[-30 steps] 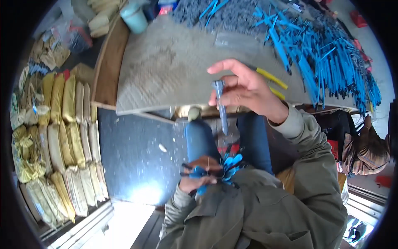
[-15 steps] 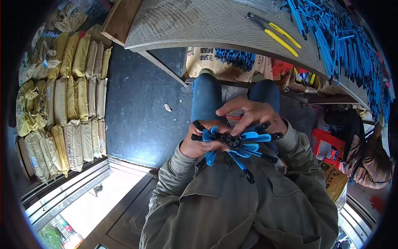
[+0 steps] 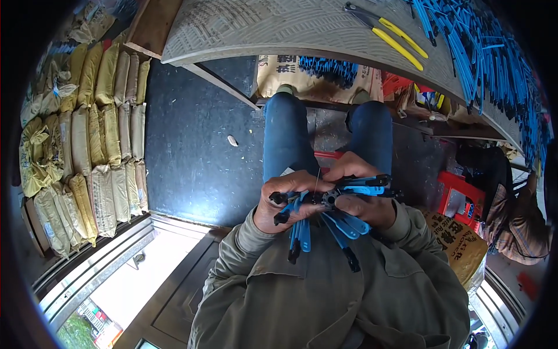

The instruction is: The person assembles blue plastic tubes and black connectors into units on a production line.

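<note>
In front of my chest I hold a round black hub point(image 3: 329, 200) with several blue plastic arms point(image 3: 347, 224) fanned out around it, each tipped in black. My left hand point(image 3: 285, 200) is closed around its left side, some arms poking out past the fingers and below the palm. My right hand point(image 3: 372, 206) is closed on the right side, its thumb against the hub and its fingers by the upper right arms. A thin pale line, perhaps a wire, rises from near the hub between the hands. Part of the hub is hidden by my fingers.
Ahead stands a patterned table point(image 3: 261, 29), with yellow-handled pliers point(image 3: 398, 43) and a big pile of blue black-tipped strips point(image 3: 488, 64) on it. Stacked sacks point(image 3: 87, 139) line the left. A red plastic stool point(image 3: 459, 195) and another person's sleeve point(image 3: 505, 224) are at right.
My right hand has come down from its raised, spread pose over the hub and closed on it. The hub has shifted slightly up, and some blue arms now point differently.
</note>
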`<state>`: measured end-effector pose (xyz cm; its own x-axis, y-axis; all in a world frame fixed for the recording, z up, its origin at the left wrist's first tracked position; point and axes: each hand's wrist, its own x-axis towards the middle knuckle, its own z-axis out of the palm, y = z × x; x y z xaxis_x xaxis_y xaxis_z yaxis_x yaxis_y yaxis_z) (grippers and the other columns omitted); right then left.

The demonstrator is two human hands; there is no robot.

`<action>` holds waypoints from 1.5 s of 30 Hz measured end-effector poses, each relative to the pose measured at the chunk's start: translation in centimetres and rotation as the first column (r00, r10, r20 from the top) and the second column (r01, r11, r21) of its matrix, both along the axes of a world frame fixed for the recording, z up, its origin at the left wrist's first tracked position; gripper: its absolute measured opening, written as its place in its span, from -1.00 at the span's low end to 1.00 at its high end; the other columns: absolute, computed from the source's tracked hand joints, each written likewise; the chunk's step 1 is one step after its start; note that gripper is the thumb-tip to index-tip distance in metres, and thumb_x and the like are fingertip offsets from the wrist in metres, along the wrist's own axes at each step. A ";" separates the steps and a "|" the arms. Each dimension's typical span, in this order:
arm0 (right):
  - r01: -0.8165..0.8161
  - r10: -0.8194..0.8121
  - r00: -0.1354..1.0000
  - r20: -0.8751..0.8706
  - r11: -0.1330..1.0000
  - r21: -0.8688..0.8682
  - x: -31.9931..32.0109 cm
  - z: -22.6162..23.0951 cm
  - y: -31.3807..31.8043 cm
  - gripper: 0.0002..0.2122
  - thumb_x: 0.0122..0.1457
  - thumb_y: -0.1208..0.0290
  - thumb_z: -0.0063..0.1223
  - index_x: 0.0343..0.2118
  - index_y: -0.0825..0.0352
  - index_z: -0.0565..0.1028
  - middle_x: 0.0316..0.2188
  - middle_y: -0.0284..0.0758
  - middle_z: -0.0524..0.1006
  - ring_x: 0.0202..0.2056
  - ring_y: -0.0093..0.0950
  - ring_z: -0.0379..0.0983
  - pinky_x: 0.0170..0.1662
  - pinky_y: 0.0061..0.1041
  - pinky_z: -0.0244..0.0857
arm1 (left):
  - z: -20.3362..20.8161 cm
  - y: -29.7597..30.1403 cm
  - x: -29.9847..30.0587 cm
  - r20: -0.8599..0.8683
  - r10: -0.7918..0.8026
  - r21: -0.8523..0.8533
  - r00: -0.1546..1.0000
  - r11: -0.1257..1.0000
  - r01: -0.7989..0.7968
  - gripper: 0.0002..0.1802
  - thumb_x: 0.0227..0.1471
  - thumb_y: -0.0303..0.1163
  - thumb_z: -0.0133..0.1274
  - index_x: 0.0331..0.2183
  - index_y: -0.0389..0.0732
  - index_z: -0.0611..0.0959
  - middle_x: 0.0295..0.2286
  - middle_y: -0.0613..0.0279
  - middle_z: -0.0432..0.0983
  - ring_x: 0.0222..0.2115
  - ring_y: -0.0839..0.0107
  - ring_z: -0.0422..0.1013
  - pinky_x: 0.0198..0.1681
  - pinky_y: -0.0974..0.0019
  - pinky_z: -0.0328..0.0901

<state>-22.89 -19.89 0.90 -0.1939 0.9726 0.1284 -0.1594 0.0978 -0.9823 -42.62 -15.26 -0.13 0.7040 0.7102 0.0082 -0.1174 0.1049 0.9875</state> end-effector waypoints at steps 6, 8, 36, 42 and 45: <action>-0.101 0.105 0.994 0.001 0.960 -0.260 0.7 2.3 0.6 -0.75 0.00 0.45 0.07 -0.23 0.42 0.45 -0.40 -0.34 0.43 -0.35 -0.59 0.35 -0.27 -0.58 0.22 | 0.2 -1.8 1.5 0.170 0.268 -0.371 0.948 0.909 -0.190 -0.65 -0.26 -0.52 0.27 -0.33 -0.32 0.54 -0.34 0.10 0.48 -0.36 0.38 0.43 -0.29 0.34 0.30; -0.191 0.210 0.972 0.109 0.967 -0.166 1.1 2.2 1.1 -0.77 0.05 0.36 0.04 -0.29 0.41 0.47 -0.37 -0.33 0.43 -0.32 -0.58 0.31 -0.21 -0.55 0.19 | -0.1 -1.5 1.6 0.179 0.291 -0.344 0.940 0.914 -0.217 -0.65 -0.27 -0.52 0.28 -0.34 -0.30 0.53 -0.35 0.12 0.44 -0.35 0.39 0.41 -0.29 0.34 0.30; -0.021 0.020 1.000 -0.009 0.968 -0.250 -0.1 2.4 1.1 -0.82 -0.05 0.49 0.17 -0.36 0.44 0.51 -0.46 -0.30 0.50 -0.36 -0.59 0.43 -0.27 -0.60 0.29 | -0.6 -1.0 -0.3 -0.008 0.213 0.117 0.977 0.971 -0.211 -0.66 -0.24 -0.41 0.28 -0.37 -0.26 0.51 -0.37 0.06 0.51 -0.36 0.34 0.47 -0.29 0.28 0.37; -0.108 0.109 0.994 0.022 0.993 -0.054 0.6 1.1 1.2 -0.62 -0.14 0.47 0.30 -0.23 0.43 0.44 -0.37 -0.29 0.47 -0.31 -0.55 0.43 -0.23 -0.57 0.29 | 0.1 -1.9 -0.6 -0.012 0.254 -0.367 0.967 0.899 -0.240 -0.69 -0.15 -0.43 0.20 -0.27 -0.27 0.56 -0.36 0.10 0.51 -0.32 0.35 0.45 -0.24 0.31 0.34; -0.002 -0.007 0.991 0.136 0.998 0.061 0.3 0.8 0.5 -0.53 -0.19 0.46 0.34 -0.17 0.42 0.40 -0.32 -0.28 0.46 -0.29 -0.53 0.42 -0.23 -0.56 0.30 | 0.6 -0.8 -0.6 -0.119 0.206 0.223 0.971 0.959 -0.176 -0.69 -0.11 -0.43 0.16 -0.24 -0.28 0.58 -0.35 0.09 0.50 -0.30 0.33 0.44 -0.23 0.32 0.32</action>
<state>-22.62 -19.35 1.67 -0.2112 0.9643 0.1595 -0.0243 0.1579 -0.9871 -43.19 -16.04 0.44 0.5599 0.8244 0.0831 0.0252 -0.1172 0.9928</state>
